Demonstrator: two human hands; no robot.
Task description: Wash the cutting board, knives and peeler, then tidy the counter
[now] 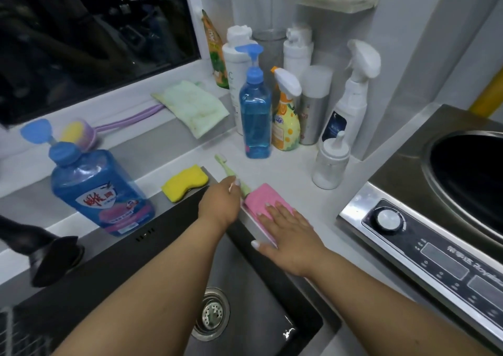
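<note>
A pink cloth [260, 197] lies on the white counter [288, 170] at the sink's right rim. My right hand [288, 236] presses flat on it with straight fingers. My left hand [219, 203] reaches over the sink's back corner and its fingers curl round the handle of a pale green toothbrush [221, 163] lying on the counter. A yellow sponge [186, 182] sits just left of it. No cutting board, knife or peeler is in view.
The steel sink [253, 287] with its drain lies below my arms. A blue soap bottle [95, 189] stands on the back rim, a black faucet [46, 257] at left. Several bottles [255, 110] crowd the back corner. An induction cooker [435, 214] stands at right.
</note>
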